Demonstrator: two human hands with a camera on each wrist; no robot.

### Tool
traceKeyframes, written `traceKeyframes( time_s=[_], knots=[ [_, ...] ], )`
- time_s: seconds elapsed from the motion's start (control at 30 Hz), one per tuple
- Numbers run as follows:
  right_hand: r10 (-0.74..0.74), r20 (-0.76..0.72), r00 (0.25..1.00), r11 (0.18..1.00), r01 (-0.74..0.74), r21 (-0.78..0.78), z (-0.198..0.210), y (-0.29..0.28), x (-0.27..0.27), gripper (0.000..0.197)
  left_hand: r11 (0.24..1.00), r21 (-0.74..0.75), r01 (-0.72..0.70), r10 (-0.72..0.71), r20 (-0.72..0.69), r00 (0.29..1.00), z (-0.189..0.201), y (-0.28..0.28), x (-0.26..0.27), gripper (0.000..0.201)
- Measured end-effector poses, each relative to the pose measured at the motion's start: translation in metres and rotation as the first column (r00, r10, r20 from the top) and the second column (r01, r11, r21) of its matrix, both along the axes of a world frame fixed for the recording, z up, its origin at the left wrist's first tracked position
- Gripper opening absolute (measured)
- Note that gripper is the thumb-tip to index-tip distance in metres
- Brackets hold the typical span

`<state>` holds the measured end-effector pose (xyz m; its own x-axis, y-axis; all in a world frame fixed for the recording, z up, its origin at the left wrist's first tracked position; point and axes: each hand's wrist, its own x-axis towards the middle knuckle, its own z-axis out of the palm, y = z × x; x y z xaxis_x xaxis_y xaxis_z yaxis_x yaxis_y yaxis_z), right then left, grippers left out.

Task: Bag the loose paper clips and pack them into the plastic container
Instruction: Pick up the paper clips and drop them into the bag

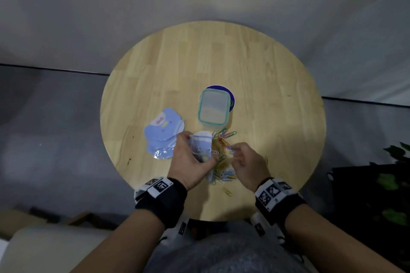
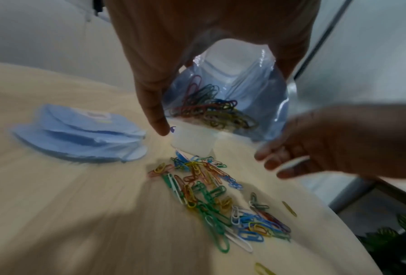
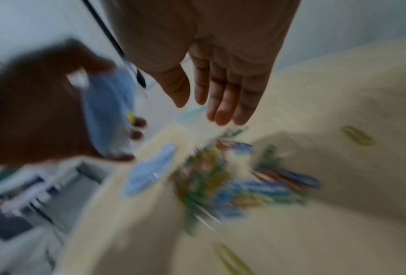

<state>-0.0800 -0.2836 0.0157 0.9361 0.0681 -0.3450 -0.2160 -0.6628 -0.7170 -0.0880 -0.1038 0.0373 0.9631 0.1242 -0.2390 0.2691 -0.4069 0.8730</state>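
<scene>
My left hand (image 1: 190,159) grips a small blue-and-clear bag (image 2: 223,96) by its mouth, just above the table; several coloured clips lie inside it. A heap of loose paper clips (image 1: 221,166) is spread on the wood under and between both hands. My right hand (image 1: 244,157) hovers over the heap beside the bag, its fingers (image 3: 223,96) straight and holding nothing. The plastic container (image 1: 213,106), with a teal-rimmed lid on it, stands just beyond the heap.
A stack of spare blue bags (image 1: 163,133) lies left of my left hand. The container sits on a dark blue disc (image 1: 231,97). A stray yellow clip (image 1: 227,191) lies near the round table's front edge (image 1: 221,219). A green plant (image 1: 395,162) stands off to the right.
</scene>
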Motion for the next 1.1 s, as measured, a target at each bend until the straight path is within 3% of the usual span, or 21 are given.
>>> traceKeyframes(
  time_s=[0.07,0.13,0.23,0.33,0.53,0.67,0.8,0.83,0.9,0.97,1.03,1.1],
  knots=[
    [-0.038,-0.137,0.99,0.966,0.072,0.249,0.022,0.012,0.011,0.014,0.999,0.035,0.033,-0.034,0.023,0.999,-0.005,-0.003,0.0,0.075],
    [-0.019,-0.344,0.939,0.884,0.176,0.433,0.043,0.021,0.022,0.017,0.996,0.067,0.05,-0.054,0.059,0.997,-0.004,-0.007,0.001,0.079],
    [0.029,-0.451,0.892,0.842,0.221,0.492,0.068,0.021,0.033,0.019,0.994,0.105,0.03,-0.041,0.099,0.994,0.001,-0.009,0.007,0.073],
    [0.096,-0.397,0.913,0.853,0.13,0.505,0.077,0.016,0.036,0.016,0.992,0.124,0.014,-0.03,0.133,0.991,0.003,-0.008,0.01,0.071],
    [0.079,-0.109,0.991,0.957,-0.045,0.287,0.094,0.017,0.06,0.015,0.964,0.259,0.052,-0.089,0.135,0.987,0.004,-0.009,0.013,0.076],
    [0.228,0.003,0.974,0.948,-0.223,0.226,0.108,0.028,0.069,0.009,0.958,0.276,0.082,-0.125,0.144,0.982,0.007,-0.013,0.016,0.076],
    [0.102,0.164,0.981,0.995,-0.101,-0.013,0.081,0.006,0.07,0.016,0.961,0.27,0.064,-0.1,0.12,0.988,0.011,-0.01,0.022,0.084],
    [0.133,0.097,0.986,0.983,-0.119,-0.142,0.065,-0.004,0.066,0.027,0.958,0.28,0.066,-0.101,0.115,0.988,0.011,-0.007,0.022,0.085],
    [0.199,-0.192,0.961,0.89,-0.259,-0.376,0.034,-0.018,0.046,0.068,0.953,0.293,0.07,-0.106,0.107,0.989,0.007,-0.001,0.021,0.087],
    [0.22,-0.351,0.91,0.82,-0.368,-0.439,0.007,-0.02,0.023,0.1,0.946,0.313,0.082,-0.118,0.1,0.988,0.003,0.004,0.018,0.087],
    [0.25,-0.337,0.908,0.814,-0.386,-0.435,-0.01,-0.01,0.004,0.104,0.935,0.34,0.098,-0.134,0.085,0.987,-0.003,0.007,0.012,0.085],
    [0.317,-0.313,0.895,0.77,-0.435,-0.466,-0.023,0.001,-0.007,0.088,0.925,0.363,0.117,-0.152,0.07,0.986,-0.007,0.008,0.005,0.083]
  ],
)
